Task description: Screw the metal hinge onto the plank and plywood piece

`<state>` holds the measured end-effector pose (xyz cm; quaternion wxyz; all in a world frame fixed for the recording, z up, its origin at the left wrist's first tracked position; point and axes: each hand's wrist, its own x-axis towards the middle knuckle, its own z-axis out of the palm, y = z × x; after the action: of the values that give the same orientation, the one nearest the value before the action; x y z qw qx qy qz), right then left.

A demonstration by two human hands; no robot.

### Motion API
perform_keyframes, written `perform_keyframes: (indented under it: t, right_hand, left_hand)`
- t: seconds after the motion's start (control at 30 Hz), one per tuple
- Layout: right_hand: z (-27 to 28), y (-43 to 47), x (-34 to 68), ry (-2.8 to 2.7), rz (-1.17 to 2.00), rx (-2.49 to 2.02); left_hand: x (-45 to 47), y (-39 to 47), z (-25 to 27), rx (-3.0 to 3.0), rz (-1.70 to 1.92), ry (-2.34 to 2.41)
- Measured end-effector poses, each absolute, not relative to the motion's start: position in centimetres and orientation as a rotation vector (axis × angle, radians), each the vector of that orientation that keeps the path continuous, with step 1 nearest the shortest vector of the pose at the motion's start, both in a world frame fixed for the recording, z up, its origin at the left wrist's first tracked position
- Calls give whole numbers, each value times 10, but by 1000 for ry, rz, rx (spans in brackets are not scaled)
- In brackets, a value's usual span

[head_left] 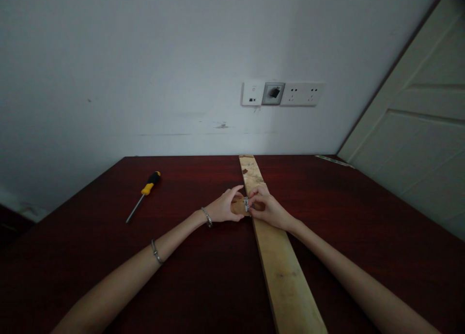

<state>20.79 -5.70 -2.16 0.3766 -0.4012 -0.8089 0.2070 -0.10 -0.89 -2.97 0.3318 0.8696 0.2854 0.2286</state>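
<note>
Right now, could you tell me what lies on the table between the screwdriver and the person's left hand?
Nothing: in the head view only bare dark red table separates the screwdriver from the left hand, which rests at the small wooden block.

A yellow-and-black screwdriver (143,195) is lying on the dark red table (109,237). Wall sockets (282,93) are sitting above, beside a pale door (417,126).

**Plain room at home, used as makeshift workbench**

Dark red-brown wooden table (109,256) against bare white painted wall (145,58). White wall socket strip with grey middle plate (282,93) above it. Cream panelled door (417,126) at right. Yellow-and-black-handled screwdriver (143,196) and long pale wooden plank (279,266) lie on tabletop.
</note>
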Motion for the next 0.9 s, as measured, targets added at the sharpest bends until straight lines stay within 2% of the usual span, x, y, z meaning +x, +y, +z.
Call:
perform_keyframes:
  t: [0.9]
  right_hand:
    - [-23,-56,210,-2118,529,-1009]
  left_hand:
    - [0,-12,-24,2368,560,792]
